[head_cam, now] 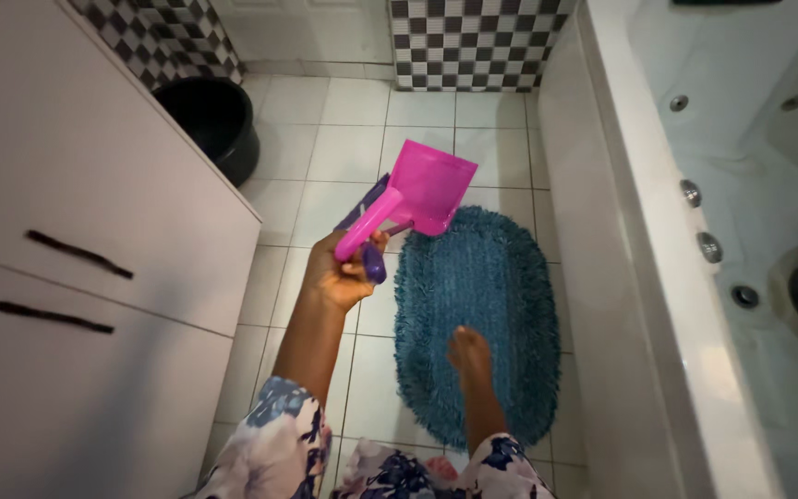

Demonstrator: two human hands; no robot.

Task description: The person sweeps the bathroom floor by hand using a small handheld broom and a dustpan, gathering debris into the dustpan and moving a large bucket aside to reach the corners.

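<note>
Holding a pink dustpan (pixel 422 192) by its handle together with a purple-handled brush (pixel 368 236), the left hand (pixel 342 277) is clamped around both, raised above the floor with the pan's mouth turned away from the person; the right hand is out of view, so its state cannot be told. Judging from this, the tools are gathered and lifted but nothing looks swept yet: the pan appears empty, and no debris shows on the tiles. Just right of and below the hand lies a blue shaggy oval mat (pixel 477 314) with a bare foot (pixel 469 351) on it. Underfoot are white floor tiles (pixel 344 139). Left of the hand stands a white cabinet (pixel 94 185), beyond it a black bin (pixel 216 120); far right runs a white bathtub (pixel 695 185), and ahead a checkered wall (pixel 473 42).
</note>
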